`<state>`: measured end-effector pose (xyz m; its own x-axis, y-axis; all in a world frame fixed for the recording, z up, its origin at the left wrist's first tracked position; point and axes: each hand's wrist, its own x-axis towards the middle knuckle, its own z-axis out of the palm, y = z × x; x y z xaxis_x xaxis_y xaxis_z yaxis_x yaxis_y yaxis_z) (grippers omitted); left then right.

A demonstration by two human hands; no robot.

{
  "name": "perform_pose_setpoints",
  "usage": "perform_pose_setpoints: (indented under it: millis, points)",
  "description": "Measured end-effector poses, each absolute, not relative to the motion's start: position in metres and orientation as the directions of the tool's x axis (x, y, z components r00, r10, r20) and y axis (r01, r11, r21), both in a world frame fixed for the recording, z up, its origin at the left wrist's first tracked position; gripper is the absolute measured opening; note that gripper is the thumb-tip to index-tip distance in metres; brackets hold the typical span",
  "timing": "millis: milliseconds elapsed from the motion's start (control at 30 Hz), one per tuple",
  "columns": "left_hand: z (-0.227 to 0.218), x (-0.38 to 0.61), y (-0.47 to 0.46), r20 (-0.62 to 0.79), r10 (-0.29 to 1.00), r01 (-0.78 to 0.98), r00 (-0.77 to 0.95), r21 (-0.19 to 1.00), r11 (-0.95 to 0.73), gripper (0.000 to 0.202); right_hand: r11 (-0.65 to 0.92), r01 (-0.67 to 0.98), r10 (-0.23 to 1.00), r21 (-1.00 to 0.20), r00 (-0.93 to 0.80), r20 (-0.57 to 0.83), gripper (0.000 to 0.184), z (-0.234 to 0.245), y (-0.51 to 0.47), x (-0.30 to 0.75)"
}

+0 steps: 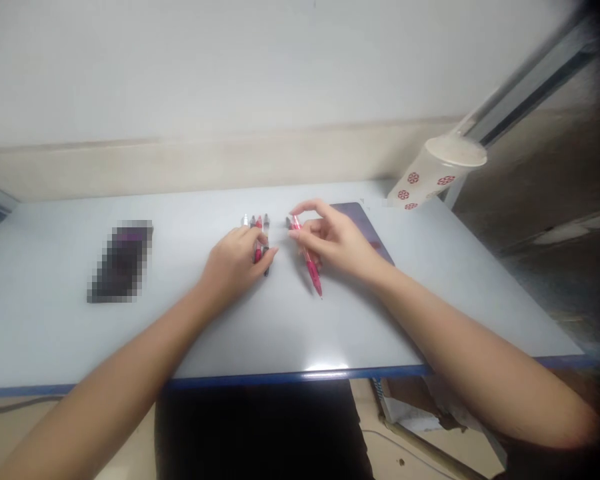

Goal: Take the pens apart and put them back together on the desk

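My left hand (235,260) rests on the grey table (280,320) with its fingers curled over a row of several pens (259,230), red, black and silver, lying side by side. My right hand (333,240) holds a red pen (311,263) between thumb and fingers; the pen slants with its tip down toward me, just above the table. A dark pen end (289,222) shows just behind the red pen's upper end.
A blurred dark flat object (121,261) lies at the left of the table. A dark purple flat item (367,227) lies under my right wrist. A white cup with red flowers (433,175) leans at the back right corner. A wall stands behind the table.
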<state>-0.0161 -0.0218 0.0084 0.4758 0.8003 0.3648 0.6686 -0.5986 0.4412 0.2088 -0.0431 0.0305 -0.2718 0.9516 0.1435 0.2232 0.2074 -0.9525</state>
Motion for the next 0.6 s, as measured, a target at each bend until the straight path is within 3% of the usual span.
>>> perform_pose_setpoints:
  millis: [233, 400, 600]
  points:
    - [0.004, -0.009, -0.016, 0.269, 0.869, 0.757, 0.415, 0.428, -0.494, 0.012, 0.209, 0.225, 0.93, -0.952, -0.348, 0.122, 0.022, 0.033, -0.049, 0.2]
    - [0.012, -0.001, -0.016, 0.108, 0.911, 0.836, 0.397, 0.366, -0.408, 0.026, 0.165, 0.166, 0.92, -0.972, -0.382, 0.091, 0.033, 0.029, -0.048, 0.193]
    - [0.019, 0.001, -0.018, 0.081, 0.916, 0.844, 0.393, 0.365, -0.394, 0.028, 0.154, 0.181, 0.935, -0.971, -0.344, 0.084, 0.026, 0.023, -0.04, 0.2]
